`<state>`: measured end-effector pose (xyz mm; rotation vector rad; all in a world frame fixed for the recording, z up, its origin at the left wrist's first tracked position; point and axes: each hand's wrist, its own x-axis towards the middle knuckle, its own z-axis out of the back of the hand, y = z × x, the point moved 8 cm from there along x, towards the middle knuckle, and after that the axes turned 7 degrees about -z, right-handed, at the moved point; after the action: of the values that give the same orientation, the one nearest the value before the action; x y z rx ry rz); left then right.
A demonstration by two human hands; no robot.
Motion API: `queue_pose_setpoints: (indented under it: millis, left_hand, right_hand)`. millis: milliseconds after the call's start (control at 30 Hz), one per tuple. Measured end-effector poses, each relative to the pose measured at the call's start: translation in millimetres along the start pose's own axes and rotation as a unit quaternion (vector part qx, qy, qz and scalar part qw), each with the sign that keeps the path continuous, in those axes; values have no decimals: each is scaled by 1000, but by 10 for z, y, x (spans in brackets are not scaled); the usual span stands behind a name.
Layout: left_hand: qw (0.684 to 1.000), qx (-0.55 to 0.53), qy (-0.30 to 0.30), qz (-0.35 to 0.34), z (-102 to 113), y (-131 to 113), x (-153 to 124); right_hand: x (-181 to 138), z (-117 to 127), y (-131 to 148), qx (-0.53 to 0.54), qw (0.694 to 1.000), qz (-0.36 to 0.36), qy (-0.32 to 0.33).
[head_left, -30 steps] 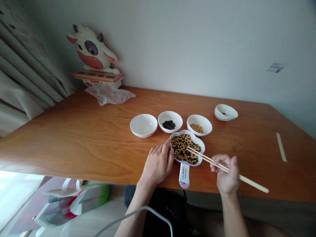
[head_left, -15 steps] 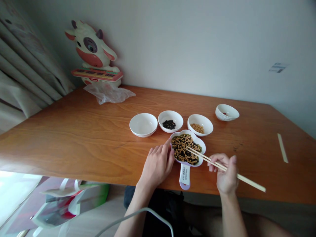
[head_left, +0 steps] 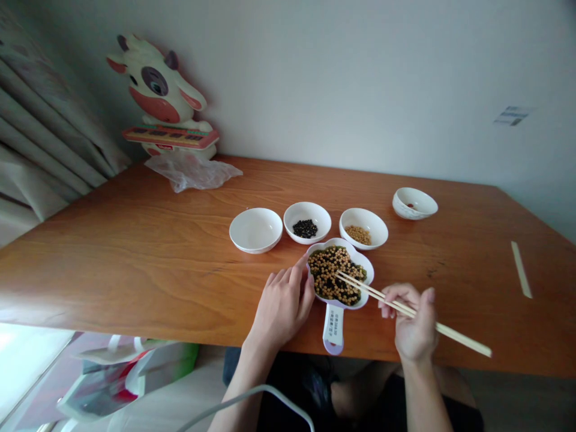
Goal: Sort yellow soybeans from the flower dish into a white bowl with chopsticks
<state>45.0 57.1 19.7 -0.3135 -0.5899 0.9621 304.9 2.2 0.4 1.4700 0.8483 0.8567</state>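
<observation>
A white and lilac flower-shaped dish with a labelled handle holds mixed tan, black and green beans. My left hand grips its left rim between thumb and forefinger. In my right hand is a pair of wooden chopsticks, closed around them, with the tips down among the beans. Behind the dish stand three white bowls: the left bowl looks bare inside, the middle bowl has black beans, and the right bowl has tan beans. Whether the tips pinch a bean cannot be made out.
Farther back at right, another white bowl has something small and reddish inside. A pale strip lies near the wooden table's right end. At the back left are a cow-shaped toy keyboard and a clear plastic bag. A cable crosses low in front.
The view has shifted slightly. My left hand stays on the dish's rim, and the chopstick tips stay among the beans with little visible movement.
</observation>
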Motion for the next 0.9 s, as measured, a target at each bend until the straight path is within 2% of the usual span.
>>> queue_pose_setpoints:
  millis: [600, 733, 833, 900]
  left_hand:
    - [1000, -14, 4, 8, 5, 14, -1]
    - [1000, -26, 7, 7, -4, 30, -13]
    - [999, -39, 5, 5, 4, 40, -19]
    - [999, -41, 6, 5, 13, 41, -22]
  right_hand:
    - [-5, 80, 107, 57, 997, 35, -30]
    - [168, 127, 393, 82, 993, 79, -44]
    - [466, 101, 780, 74, 990, 113, -35]
    - [692, 9, 1089, 16, 988, 151, -7]
